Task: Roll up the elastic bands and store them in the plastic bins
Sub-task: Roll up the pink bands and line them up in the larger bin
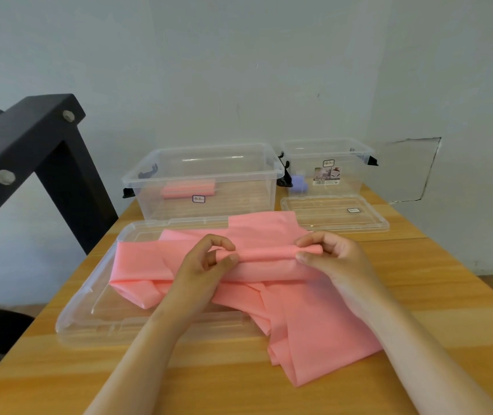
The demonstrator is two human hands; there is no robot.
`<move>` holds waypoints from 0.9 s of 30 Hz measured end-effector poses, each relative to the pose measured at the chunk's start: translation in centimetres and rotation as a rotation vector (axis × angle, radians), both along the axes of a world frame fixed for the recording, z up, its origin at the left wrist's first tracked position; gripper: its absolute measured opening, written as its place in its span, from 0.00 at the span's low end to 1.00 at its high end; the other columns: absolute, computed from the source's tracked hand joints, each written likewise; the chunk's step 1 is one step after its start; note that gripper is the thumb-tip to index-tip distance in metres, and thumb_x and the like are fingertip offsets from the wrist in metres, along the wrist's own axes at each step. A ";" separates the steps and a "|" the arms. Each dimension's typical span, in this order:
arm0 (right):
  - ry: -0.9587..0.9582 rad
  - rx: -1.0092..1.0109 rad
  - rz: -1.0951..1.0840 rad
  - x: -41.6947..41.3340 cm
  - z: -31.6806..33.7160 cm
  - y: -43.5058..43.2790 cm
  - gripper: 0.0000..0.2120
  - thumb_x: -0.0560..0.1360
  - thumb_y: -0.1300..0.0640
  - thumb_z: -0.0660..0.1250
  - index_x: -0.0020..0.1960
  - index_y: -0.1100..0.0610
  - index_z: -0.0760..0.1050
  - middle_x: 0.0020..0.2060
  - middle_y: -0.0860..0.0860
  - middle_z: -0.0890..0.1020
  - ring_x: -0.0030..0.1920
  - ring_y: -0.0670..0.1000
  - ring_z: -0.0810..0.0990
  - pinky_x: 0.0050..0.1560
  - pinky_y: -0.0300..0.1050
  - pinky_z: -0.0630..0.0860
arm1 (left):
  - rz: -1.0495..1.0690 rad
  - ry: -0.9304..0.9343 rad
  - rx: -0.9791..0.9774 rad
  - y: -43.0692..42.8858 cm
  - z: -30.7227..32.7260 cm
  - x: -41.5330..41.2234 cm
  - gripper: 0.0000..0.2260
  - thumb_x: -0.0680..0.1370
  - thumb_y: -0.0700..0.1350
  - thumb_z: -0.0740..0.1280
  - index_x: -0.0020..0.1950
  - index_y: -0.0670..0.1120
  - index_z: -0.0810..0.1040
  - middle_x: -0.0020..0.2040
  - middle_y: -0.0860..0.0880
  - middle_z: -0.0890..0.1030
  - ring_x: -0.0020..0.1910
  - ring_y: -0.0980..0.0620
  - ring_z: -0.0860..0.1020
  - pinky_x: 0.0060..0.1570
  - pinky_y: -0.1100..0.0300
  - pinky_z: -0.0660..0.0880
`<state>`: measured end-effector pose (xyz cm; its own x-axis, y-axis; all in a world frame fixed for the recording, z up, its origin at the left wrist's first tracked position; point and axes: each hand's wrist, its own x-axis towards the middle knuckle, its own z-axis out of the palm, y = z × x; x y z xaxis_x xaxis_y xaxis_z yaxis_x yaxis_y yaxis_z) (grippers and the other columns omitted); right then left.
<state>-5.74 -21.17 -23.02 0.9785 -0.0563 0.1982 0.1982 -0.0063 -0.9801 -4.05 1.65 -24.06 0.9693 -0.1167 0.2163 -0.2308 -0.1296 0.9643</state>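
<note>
Well off to the left of both hands stands a black metal frame [32, 139]. Under the left wrist lies a large clear lid [95, 295] on the wooden table [436, 283]. Beyond the left hand sits a large clear plastic bin [239, 193], open, with a rolled pink band [188, 188] inside. The left hand [206, 260] pinches one end of a tight roll [266, 254], thumb and curled fingers closed on it. That roll is the started end of a pink elastic band [314, 324], whose loose length lies crumpled beneath both hands, across the lid and table. The right hand [329, 259] pinches the roll's other end in the same way. Beyond the right hand stands a smaller clear bin [350, 175] holding a purple roll [299, 182], with its own clear lid [323, 217] lying flat in front.
</note>
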 end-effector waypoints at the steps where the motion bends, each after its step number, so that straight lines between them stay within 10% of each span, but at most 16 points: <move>1: 0.014 0.007 0.015 0.0 0.0 0.0 0.09 0.70 0.67 0.72 0.45 0.54 0.80 0.41 0.46 0.84 0.42 0.42 0.79 0.45 0.35 0.72 | 0.001 0.001 -0.011 0.0 0.0 0.0 0.07 0.78 0.41 0.67 0.45 0.54 0.76 0.33 0.49 0.69 0.32 0.51 0.63 0.30 0.58 0.59; 27: 0.016 0.006 0.033 -0.3 0.5 0.1 0.10 0.68 0.65 0.75 0.37 0.49 0.83 0.37 0.46 0.83 0.40 0.44 0.80 0.44 0.38 0.73 | -0.071 0.039 -0.101 -0.4 0.9 -0.9 0.03 0.78 0.41 0.68 0.48 0.46 0.74 0.29 0.53 0.73 0.30 0.53 0.70 0.29 0.63 0.66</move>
<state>-6.03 -21.10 -22.49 0.9830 -0.0250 0.1821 0.1823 0.0055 -0.9832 -4.97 1.21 -23.14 0.9674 -0.1648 0.1924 -0.1977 -0.0165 0.9801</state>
